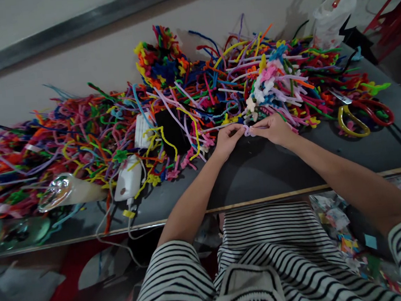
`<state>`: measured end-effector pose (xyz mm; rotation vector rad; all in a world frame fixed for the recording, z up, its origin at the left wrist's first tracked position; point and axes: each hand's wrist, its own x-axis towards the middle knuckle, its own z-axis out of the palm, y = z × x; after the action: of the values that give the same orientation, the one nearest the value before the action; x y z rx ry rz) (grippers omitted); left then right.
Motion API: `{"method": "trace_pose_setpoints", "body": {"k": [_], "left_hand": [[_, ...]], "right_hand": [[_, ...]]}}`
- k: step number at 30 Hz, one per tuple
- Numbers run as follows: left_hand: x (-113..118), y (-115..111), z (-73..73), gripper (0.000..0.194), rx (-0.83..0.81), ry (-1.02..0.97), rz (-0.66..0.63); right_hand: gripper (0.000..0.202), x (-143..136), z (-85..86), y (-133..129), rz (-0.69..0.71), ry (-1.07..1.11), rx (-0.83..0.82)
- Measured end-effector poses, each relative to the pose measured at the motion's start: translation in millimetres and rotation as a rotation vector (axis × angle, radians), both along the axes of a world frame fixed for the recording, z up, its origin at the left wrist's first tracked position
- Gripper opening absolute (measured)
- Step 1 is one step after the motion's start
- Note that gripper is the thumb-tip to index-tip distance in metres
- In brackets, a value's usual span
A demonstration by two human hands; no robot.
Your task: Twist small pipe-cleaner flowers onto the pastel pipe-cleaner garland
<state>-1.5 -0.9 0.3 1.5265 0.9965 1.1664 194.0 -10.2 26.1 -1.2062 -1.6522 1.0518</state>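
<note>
Between my two hands is a light purple pipe cleaner (248,130), bent into small loops. My left hand (228,140) pinches it from the left side. From the right, the thumb and fingers of my right hand (273,129) pinch the same piece. Both hands are just above the dark table, close to the front of a big heap of coloured pipe cleaners (77,120). Directly behind my hands lies a bunch of pipe-cleaner flowers (266,80) in white, pink and blue.
Yellow- and red-handled scissors (352,121) lie at the right. A white power bank or charger (128,178) with a cable sits left, beside a clear plastic cup (80,189) on its side. A white plastic bag (334,12) stands at the back right. The table's edge (269,199) runs before me.
</note>
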Motion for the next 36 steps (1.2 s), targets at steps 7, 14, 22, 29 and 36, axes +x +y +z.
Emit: {"method": "trace_pose_setpoints", "body": {"k": [7, 14, 22, 29, 36], "left_hand": [[-2.6, -2.5, 4.3, 0.038, 0.027, 0.038, 0.003], [-0.1, -9.7, 6.1, 0.031, 0.171, 0.125, 0.055], [-5.6, -3.8, 0.0, 0.016, 0.237, 0.193, 0.190], [-3.8, -1.9, -4.1, 0.029, 0.076, 0.151, 0.207], [-3.1, 2.0, -6.7, 0.027, 0.094, 0.140, 0.139]], "right_hand": [[0.025, -0.3, -2.1, 0.3, -0.044, -0.046, 0.025], [0.029, 1.5, -1.4, 1.2, 0.007, -0.117, 0.093], [0.046, 0.4, -3.9, -7.8, 0.202, -0.487, 0.380], [0.036, -5.2, -6.8, -6.6, 0.030, -0.548, 0.430], [0.040, 2.1, -4.7, -3.5, 0.082, -0.526, 0.400]]}}
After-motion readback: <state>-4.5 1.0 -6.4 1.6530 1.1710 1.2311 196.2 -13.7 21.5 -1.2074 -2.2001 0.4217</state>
